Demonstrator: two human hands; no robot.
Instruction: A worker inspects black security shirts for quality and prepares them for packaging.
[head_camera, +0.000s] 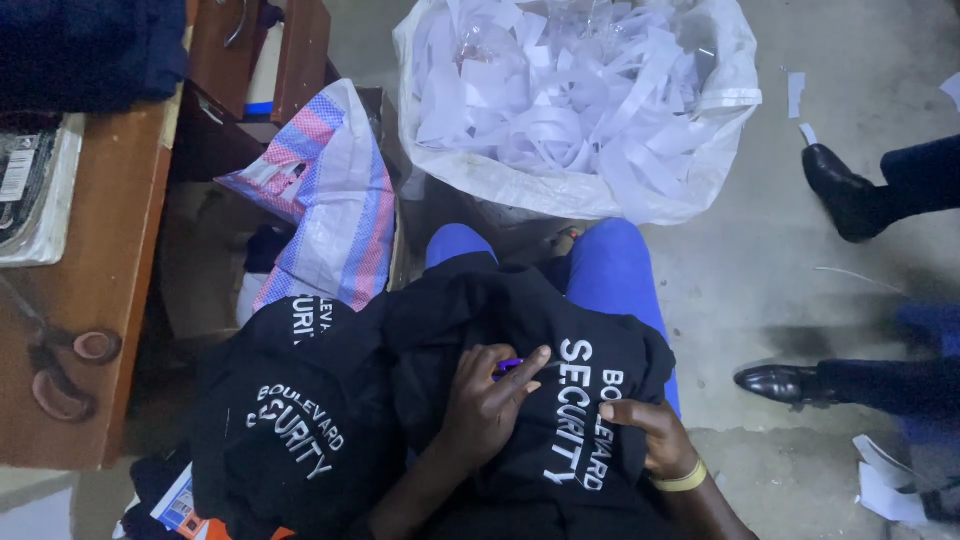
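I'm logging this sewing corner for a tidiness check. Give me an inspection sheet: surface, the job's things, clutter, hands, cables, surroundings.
Surface: person's lap in blue trousers, above a grey concrete floor.
Job's things: black garment with white printed lettering lies across the lap; a small purple tool shows at the left hand.
Clutter: second black garment piled beside; striped woven bag; paper scraps on the floor.
Hands: left hand has a grip on the purple tool, pressing on the garment; right hand, with a yellow wristband, pinches the garment.
Cables: nothing seen.
Surroundings: white sack of paper strips; wooden table with scissors; another person's black shoes.
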